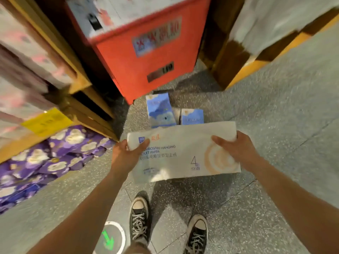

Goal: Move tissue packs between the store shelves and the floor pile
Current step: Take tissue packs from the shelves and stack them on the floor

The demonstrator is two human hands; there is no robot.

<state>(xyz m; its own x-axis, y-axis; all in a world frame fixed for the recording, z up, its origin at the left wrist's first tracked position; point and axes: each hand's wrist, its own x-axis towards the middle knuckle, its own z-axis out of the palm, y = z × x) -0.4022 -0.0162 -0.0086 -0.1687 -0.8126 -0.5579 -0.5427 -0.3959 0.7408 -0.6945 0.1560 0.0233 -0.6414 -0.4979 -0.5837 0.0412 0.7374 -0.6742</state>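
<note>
both hands hold 1 white tissue pack [183,153] flat in the air above the floor [275,125]. the left hand [124,154] grips its left end with the thumb on top, and the right hand [236,149] grips its right end. just beyond it, 2 blue packs [159,110] stand on the floor before a red bin [146,52], whose contents are too blurred to tell. the left shelf [82,83] holds purple packs [45,162] at its bottom level.
</note>
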